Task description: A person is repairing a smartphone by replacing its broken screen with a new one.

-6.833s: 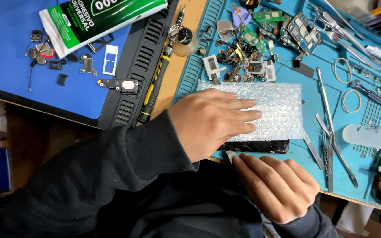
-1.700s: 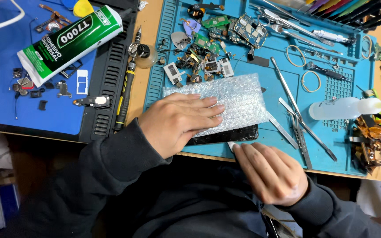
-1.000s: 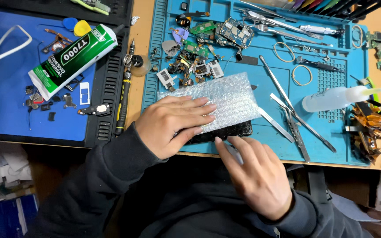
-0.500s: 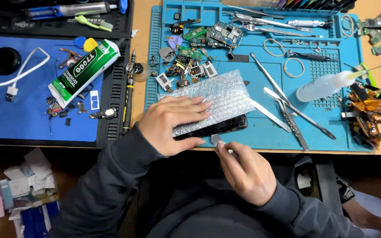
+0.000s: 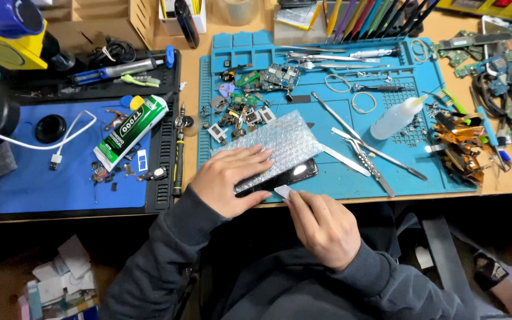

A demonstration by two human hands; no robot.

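Right hand [image 5: 322, 226]: fingers curled in, thumb and forefinger pinching a small white plastic card [image 5: 282, 191] whose tip sits against the near long edge of the phone [image 5: 280, 178]. Left hand [image 5: 227, 179]: fingers spread flat and extended, pressing down on the bubble wrap [image 5: 280, 144] that covers most of the phone (only the glossy black near edge and right corner show). Not gripping, just palm and fingers holding it down.

Phone lies tilted at the near edge of the blue work mat [image 5: 339, 178], just left of centre of the mat.

Further out on the mat: long tweezers [image 5: 362, 155] and a flat metal spudger [image 5: 342, 160] just right of the phone, a clear squeeze bottle [image 5: 395, 117] lying on its side beyond them, loose circuit boards and small parts [image 5: 244, 104] behind the bubble wrap.

Left of the mat: a black screwdriver [image 5: 178, 157] in the gap, then a green-and-white glue tube [image 5: 130, 131] on the darker blue pad [image 5: 31, 178], with small screws and brackets near it. White cable [image 5: 60, 145] lies across that pad.
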